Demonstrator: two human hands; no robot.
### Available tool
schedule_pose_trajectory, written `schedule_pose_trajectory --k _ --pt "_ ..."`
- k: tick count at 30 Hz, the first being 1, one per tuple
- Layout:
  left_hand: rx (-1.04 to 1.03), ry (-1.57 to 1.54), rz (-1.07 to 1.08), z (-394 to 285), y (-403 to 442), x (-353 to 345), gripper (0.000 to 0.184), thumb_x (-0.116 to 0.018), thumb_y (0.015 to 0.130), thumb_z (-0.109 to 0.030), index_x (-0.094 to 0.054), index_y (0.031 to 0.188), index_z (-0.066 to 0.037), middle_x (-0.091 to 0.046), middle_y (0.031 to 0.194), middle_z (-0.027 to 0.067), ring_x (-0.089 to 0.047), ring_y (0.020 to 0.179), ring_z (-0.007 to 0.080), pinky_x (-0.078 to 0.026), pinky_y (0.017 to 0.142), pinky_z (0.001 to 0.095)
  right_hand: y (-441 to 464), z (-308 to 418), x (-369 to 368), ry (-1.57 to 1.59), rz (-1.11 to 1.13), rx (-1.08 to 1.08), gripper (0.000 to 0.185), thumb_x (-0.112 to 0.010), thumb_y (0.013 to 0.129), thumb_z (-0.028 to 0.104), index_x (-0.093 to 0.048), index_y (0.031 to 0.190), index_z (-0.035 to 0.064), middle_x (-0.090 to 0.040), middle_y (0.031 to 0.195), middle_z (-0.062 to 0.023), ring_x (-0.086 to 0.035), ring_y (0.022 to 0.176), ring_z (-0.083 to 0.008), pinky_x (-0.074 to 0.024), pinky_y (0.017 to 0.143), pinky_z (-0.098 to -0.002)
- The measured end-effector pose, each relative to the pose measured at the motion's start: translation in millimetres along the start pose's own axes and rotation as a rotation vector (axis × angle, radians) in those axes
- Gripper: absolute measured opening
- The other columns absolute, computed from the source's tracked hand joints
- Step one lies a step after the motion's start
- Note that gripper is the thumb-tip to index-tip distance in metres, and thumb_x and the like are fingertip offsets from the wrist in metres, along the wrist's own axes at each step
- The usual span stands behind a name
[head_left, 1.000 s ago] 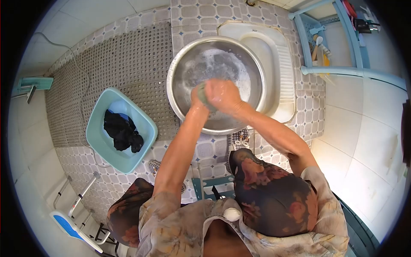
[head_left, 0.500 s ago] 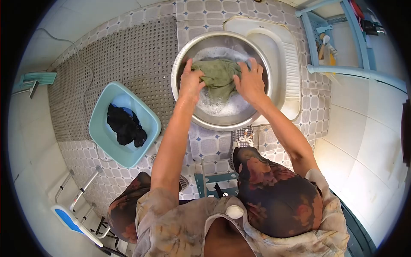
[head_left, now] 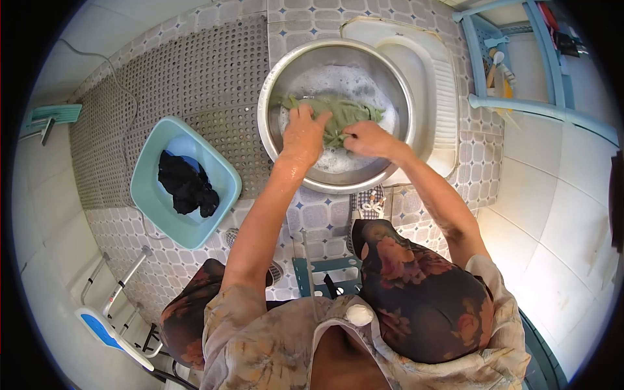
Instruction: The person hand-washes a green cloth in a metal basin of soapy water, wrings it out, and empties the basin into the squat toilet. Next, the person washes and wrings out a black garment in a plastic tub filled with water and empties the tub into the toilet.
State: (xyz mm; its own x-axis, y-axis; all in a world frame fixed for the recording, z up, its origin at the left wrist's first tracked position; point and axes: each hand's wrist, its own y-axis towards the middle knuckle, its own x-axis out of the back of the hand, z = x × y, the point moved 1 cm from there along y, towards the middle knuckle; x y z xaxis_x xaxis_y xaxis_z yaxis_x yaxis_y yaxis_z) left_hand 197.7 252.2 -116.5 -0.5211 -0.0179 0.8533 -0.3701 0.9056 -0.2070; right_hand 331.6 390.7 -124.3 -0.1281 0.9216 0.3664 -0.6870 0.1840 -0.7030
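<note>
A wet olive-green cloth (head_left: pixel 348 112) lies bunched in soapy water inside a large steel basin (head_left: pixel 265 130). My left hand (head_left: pixel 303 134) is at the cloth's left part, fingers bent into it and the thumb pointing right along it. On the near right edge of the cloth, my right hand (head_left: pixel 368 139) is closed, pinching the fabric with fingertips turned inward. White suds float along the far side and around the cloth. Folds hide some of the fingertips.
A light-blue tub (head_left: pixel 140 172) holding black clothing (head_left: pixel 185 185) stands on the floor at left. The basin rests partly over a white squat toilet (head_left: pixel 442 117). A blue rack (head_left: pixel 478 58) stands at upper right, and a perforated grey mat (head_left: pixel 195 84) covers the floor at left.
Both hands have come closer together, the right one moving left and nearer to me. The cloth is more gathered and spread sideways, and more foam shows behind it.
</note>
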Motion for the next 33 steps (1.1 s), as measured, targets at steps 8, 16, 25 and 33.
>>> schedule_pose_trajectory --k 8,16,25,33 --pt "-0.282 -0.435 -0.048 -3.3 6.2 28.3 0.036 -0.078 0.076 -0.029 -0.073 0.101 -0.004 -0.062 0.111 0.0133 -0.052 0.110 0.0264 -0.047 0.091 0.0369 -52.2 39.1 87.4 0.593 -0.057 0.172 0.035 -0.057 0.080 0.015 -0.066 0.108 -0.0046 -0.067 0.084 -0.0061 -0.063 0.074 -0.0128 -0.0528 0.069 -0.0262" --pt "0.250 -1.263 0.162 21.1 26.0 57.7 0.043 -0.063 0.092 -0.024 -0.059 0.120 0.008 -0.068 0.098 0.0127 -0.063 0.087 0.0134 -0.050 0.079 0.0267 3.4 36.3 110.2 0.649 -0.346 0.209 0.020 -0.058 0.089 0.018 -0.065 0.094 0.0000 -0.062 0.080 -0.0019 -0.059 0.069 -0.0093 -0.0504 0.063 -0.0268" --pt "0.188 -0.559 -0.245 40.8 33.1 -0.7 0.065 -0.061 0.082 -0.011 -0.038 0.141 0.004 -0.051 0.130 0.0318 -0.047 0.124 0.0448 -0.036 0.107 0.0449 26.9 11.5 15.6 -0.775 -0.634 0.080 0.061 -0.066 0.085 0.029 -0.045 0.140 0.0126 -0.046 0.140 -0.0153 -0.049 0.122 -0.0377 -0.0501 0.094 -0.0425" --pt "0.418 -0.591 -0.158 12.8 15.1 0.4 0.071 -0.063 0.085 -0.024 -0.032 0.144 0.001 -0.040 0.141 0.0277 -0.041 0.128 0.0468 -0.038 0.107 0.0449 26.1 -17.1 15.6 -0.174 -0.715 0.135 0.044 -0.056 0.088 0.006 -0.053 0.132 0.0099 -0.053 0.125 -0.0115 -0.056 0.100 -0.0260 -0.0516 0.080 -0.0370"
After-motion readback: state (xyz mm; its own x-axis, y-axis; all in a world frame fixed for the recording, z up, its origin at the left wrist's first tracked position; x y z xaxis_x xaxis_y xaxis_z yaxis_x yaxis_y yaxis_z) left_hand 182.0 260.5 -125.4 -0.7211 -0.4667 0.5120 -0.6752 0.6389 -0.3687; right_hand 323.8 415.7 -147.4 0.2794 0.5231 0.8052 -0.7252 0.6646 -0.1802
